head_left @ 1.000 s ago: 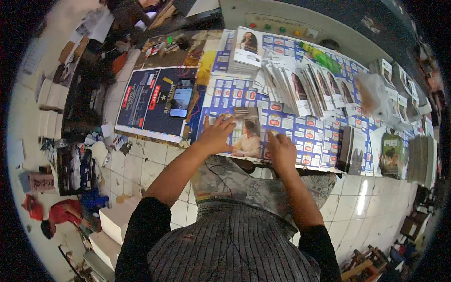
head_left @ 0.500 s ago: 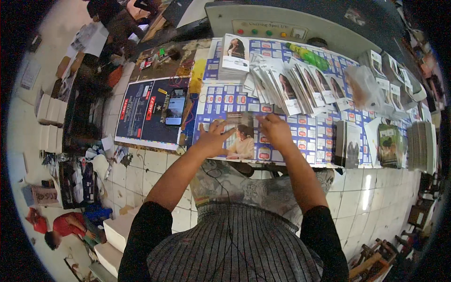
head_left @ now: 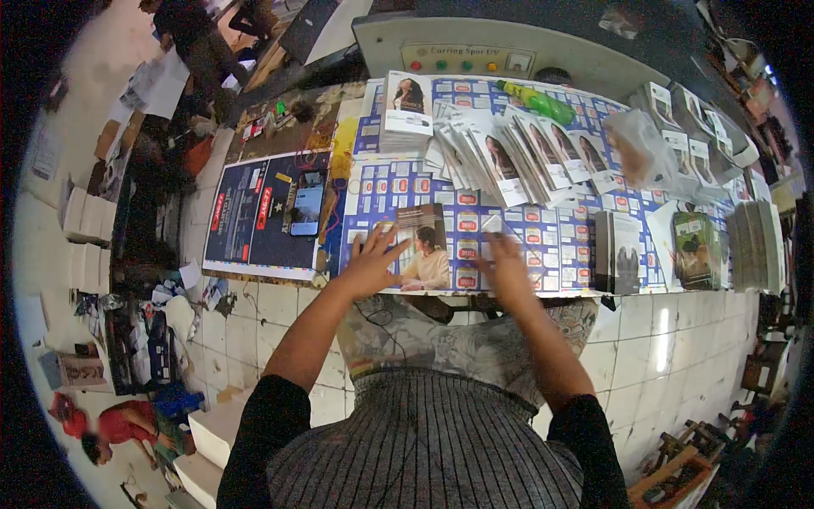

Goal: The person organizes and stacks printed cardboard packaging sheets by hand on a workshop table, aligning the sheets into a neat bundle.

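Note:
A brown and cream printed leaflet (head_left: 426, 254) with a picture of a person lies flat at the near edge of the table. My left hand (head_left: 373, 263) rests at its left side, fingers spread, fingertips on or close to that edge. To the right of the leaflet and apart from it is my right hand (head_left: 510, 273), somewhat blurred, its fingers stretched out and holding nothing that I can see. Beyond both hands, a spread of white leaflets (head_left: 500, 161) lies fanned out, beside a neat stack of the same kind (head_left: 409, 106).
Blue printed sheets (head_left: 551, 246) cover the tabletop. At right stand a grey-white stack (head_left: 626, 253), a green stack (head_left: 697, 250) and a plastic bag (head_left: 640, 151). A green bottle (head_left: 543, 103) lies at the back. Left are a phone (head_left: 307, 205) and a dark poster (head_left: 254, 212).
My right hand has drawn away from the leaflet's upper right corner, toward me and slightly right. My left hand stays at the left side. The whole view has shifted a little.

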The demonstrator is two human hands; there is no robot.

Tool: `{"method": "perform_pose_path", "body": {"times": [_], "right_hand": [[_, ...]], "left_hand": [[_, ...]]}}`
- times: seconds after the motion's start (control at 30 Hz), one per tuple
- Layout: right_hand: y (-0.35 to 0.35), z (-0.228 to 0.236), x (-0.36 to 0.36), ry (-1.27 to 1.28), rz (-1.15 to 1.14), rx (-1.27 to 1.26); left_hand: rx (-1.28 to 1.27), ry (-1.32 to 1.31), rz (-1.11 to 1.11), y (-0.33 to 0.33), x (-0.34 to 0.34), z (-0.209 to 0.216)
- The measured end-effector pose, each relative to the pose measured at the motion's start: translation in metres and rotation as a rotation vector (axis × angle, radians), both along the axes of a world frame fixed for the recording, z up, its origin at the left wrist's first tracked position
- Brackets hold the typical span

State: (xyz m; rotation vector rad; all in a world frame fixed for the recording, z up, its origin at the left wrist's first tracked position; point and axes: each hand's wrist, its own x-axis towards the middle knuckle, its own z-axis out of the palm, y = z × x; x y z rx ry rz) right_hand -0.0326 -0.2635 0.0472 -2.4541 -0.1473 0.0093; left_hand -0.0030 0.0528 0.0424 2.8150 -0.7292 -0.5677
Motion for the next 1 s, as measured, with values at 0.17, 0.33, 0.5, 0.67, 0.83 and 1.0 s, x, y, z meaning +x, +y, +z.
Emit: {"method": "perform_pose_path", "body": {"times": [0.17,0.33,0.5,0.67,0.83,1.0], "right_hand": [[0.07,-0.027,0.018,0.267,-0.135,0.569],[0.079,0.005,0.014,0.266,0.042,0.308],[0.043,0.097,0.034,-0.513,-0.259,0.014],[0.007,0.046,0.095,-0.59,-0.244,-0.265],[-0.009,0.028,0.111,-0.449,-0.273,-0.382],[-0.037,0.041,0.077,-0.506,-0.35,-0.2]], "left_hand": [[-0.083,-0.069,-0.036,0.006,-0.005,-0.011],[-0.069,-0.101,-0.043,0.008,-0.004,-0.02],[-0.024,-0.105,0.008,0.011,-0.009,-0.017],[-0.05,-0.102,-0.007,0.006,-0.008,-0.007],[-0.052,-0.079,-0.009,-0.002,-0.005,-0.005],[-0.065,-0.044,0.026,0.001,-0.008,-0.007]]}}
